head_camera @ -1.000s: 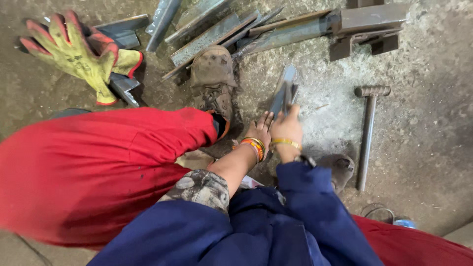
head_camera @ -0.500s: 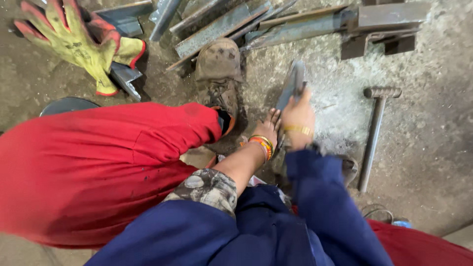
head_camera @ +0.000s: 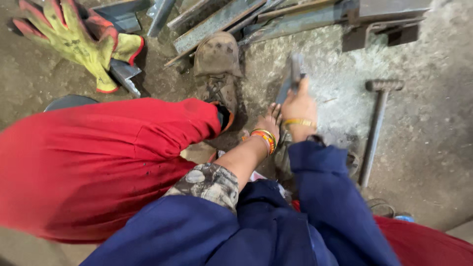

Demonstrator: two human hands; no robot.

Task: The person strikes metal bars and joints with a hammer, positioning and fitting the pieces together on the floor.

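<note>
Fingers of my right hand point(head_camera: 298, 104) are closed round the lower end of a flat grey metal piece point(head_camera: 291, 78), which stands nearly upright on the concrete floor point(head_camera: 428, 148) just beyond the knuckles. My left hand point(head_camera: 269, 124) sits just beside it, fingers loosely bent and low against the foot of the piece; whether they grip it or only steady it I cannot tell. I judge the piece stiff, heavy for its size and probably sharp along its edges, so a hold low on the flat faces, as the right hand has it, looks safest. Just left of the fingers is a dusty work boot point(head_camera: 217, 64) under a red trouser leg point(head_camera: 108, 157). To the right, well apart, a hammer point(head_camera: 377, 123) lies on the floor. Beyond the fingers, long steel bars point(head_camera: 221, 19) are heaped. Far to the left a yellow glove with red fingertips point(head_camera: 74, 39) lies spread over a steel offcut point(head_camera: 124, 75). I can see no packages, labels or signs anywhere around the hands.
</note>
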